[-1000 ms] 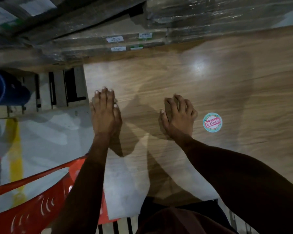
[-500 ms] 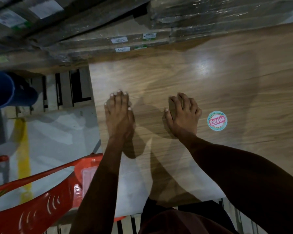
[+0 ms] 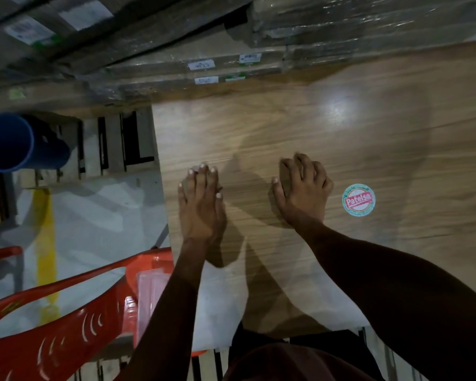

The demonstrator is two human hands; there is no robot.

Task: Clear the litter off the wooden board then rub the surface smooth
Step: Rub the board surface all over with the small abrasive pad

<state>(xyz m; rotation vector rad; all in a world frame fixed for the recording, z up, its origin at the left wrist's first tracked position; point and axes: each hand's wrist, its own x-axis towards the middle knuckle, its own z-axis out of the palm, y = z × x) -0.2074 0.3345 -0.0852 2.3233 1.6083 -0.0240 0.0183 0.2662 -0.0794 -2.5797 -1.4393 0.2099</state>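
Observation:
The wooden board (image 3: 341, 138) has a pale grain and fills the right half of the view. My left hand (image 3: 201, 204) lies flat on it near its left edge, fingers straight and together. My right hand (image 3: 304, 188) sits to the right with curled fingers and thumb gripping a small brown piece (image 3: 285, 176), perhaps sandpaper, pressed onto the board. A round red-and-teal sticker (image 3: 358, 199) reading "Patelsa" is stuck to the board just right of my right hand.
A red plastic chair (image 3: 66, 320) stands at the lower left beside the board's edge. A blue tube (image 3: 11, 143) lies at the far left. Wrapped stacked boards (image 3: 217, 59) with labels run along the back. Grey floor with a yellow line (image 3: 46, 243) lies left.
My left hand has slid a little to the right, further onto the board. My right hand has stayed beside the sticker. The view has shifted slightly.

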